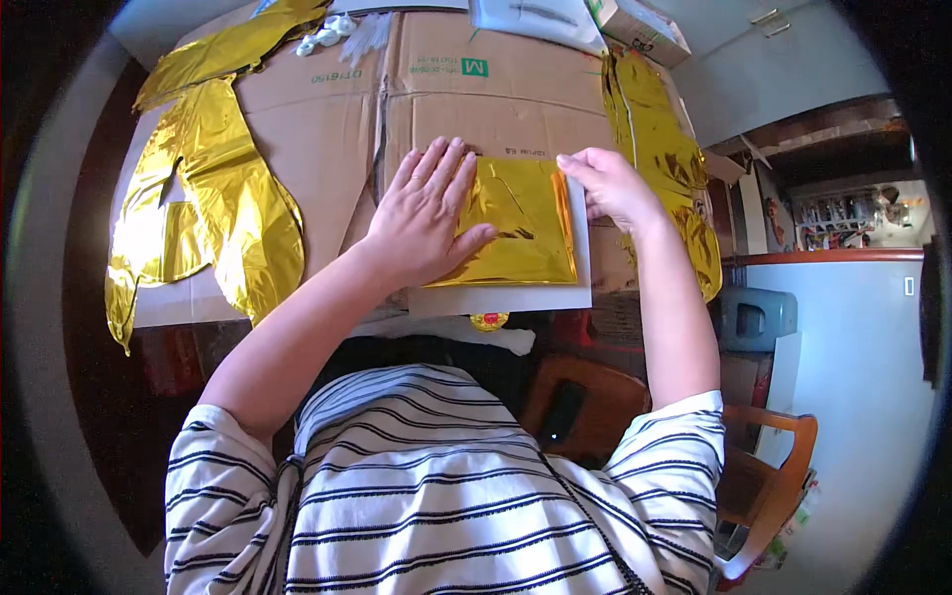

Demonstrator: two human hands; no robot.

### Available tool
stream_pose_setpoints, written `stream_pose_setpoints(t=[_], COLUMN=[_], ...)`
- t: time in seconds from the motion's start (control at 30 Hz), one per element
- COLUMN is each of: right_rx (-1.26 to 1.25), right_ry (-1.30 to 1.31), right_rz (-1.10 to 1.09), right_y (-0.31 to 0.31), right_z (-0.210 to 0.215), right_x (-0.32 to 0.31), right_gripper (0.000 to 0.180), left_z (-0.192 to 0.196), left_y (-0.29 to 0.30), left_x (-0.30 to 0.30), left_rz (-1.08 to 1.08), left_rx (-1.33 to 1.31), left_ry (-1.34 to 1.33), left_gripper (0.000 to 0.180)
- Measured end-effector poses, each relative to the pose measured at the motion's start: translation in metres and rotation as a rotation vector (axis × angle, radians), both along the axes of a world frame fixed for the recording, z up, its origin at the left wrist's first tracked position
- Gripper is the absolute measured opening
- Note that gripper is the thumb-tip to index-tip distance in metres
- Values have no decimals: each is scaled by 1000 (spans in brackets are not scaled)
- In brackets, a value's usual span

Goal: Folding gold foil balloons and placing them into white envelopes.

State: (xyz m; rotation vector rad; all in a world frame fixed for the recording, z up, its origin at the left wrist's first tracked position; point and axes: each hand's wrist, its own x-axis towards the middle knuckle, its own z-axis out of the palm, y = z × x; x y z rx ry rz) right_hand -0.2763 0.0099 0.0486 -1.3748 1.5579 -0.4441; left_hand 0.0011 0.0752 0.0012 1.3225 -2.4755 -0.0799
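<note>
A folded, flattened gold foil balloon lies on a white card sheet, which shows as a margin along its right and near edges. My left hand is spread flat over the foil's left part, fingers stretched away from me and thumb out to the right. At the far right corner my right hand pinches the edge of the card, with its thumb on top beside the foil. Its other fingers curl under and are partly hidden. The foil has creases and a rolled-looking right edge.
Brown cardboard covers the table. Flat gold foil balloons lie at the left, with more gold foil at the right. A clear plastic package and small white objects sit at the back. A wooden chair stands at right.
</note>
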Motion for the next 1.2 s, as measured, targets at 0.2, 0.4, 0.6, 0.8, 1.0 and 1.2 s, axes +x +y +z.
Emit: stream_pose_setpoints(t=[0.2,0.4,0.6,0.8,1.0,1.2], right_rx=[-2,-429,-572,-408,-20,35], right_ry=[93,464,415,479,-299,-584], right_rz=[-75,-90,-190,-356,-539,-634], right_y=[31,67,136,188,192,193], right_z=[15,3,5,-17,-38,-53], right_x=[-10,4,14,12,18,13], right_gripper=[44,44,22,40,45,36], left_z=[-3,14,14,-5,-7,-9], left_y=[-1,-3,0,-2,-2,-2], left_x=[1,4,-4,-5,-8,-9], left_rz=[-5,33,-58,-61,-57,-51], left_rx=[0,151,-4,-5,-23,-32], left_ry=[35,125,71,65,48,30], left_gripper=[81,78,75,76,75,74])
